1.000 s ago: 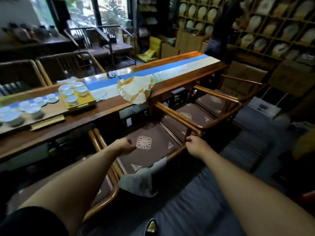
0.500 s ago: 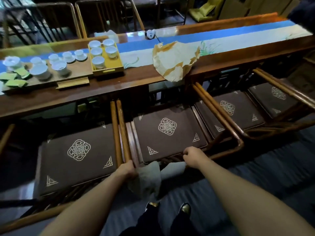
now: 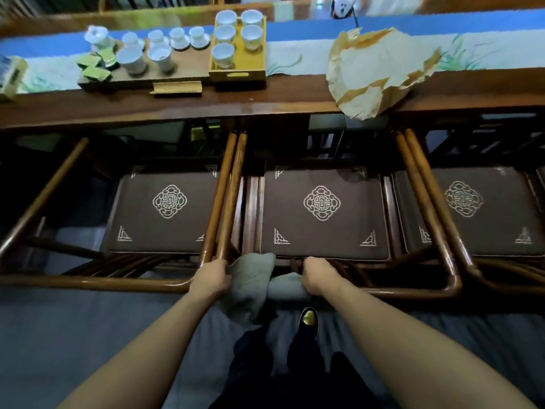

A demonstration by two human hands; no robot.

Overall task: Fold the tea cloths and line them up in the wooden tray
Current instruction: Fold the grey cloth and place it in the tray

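A grey tea cloth point(image 3: 250, 286) hangs over the back rail of the middle chair point(image 3: 413, 290), bunched between my hands. My left hand point(image 3: 211, 278) is closed at the rail's left corner with the cloth's hanging part against it. My right hand point(image 3: 320, 276) is closed over the cloth's rolled right end on the rail. On the long table ahead, a yellow wooden tray point(image 3: 237, 74) holds several white cups. Left of it, a dark wooden tray point(image 3: 188, 72) carries more cups and small green folded pieces point(image 3: 94, 66).
Three chairs with brown embroidered cushions point(image 3: 323, 214) are tucked under the table point(image 3: 265, 98), armrests touching. A crumpled cream paper wrapper point(image 3: 374, 69) overhangs the table edge at the right. My dark trousers and a shoe point(image 3: 308, 320) stand on grey carpet below.
The view has swung left and tipped down over the chairs. Both hands stayed closed at the chair's back rail and drew closer together, bunching the cloth.
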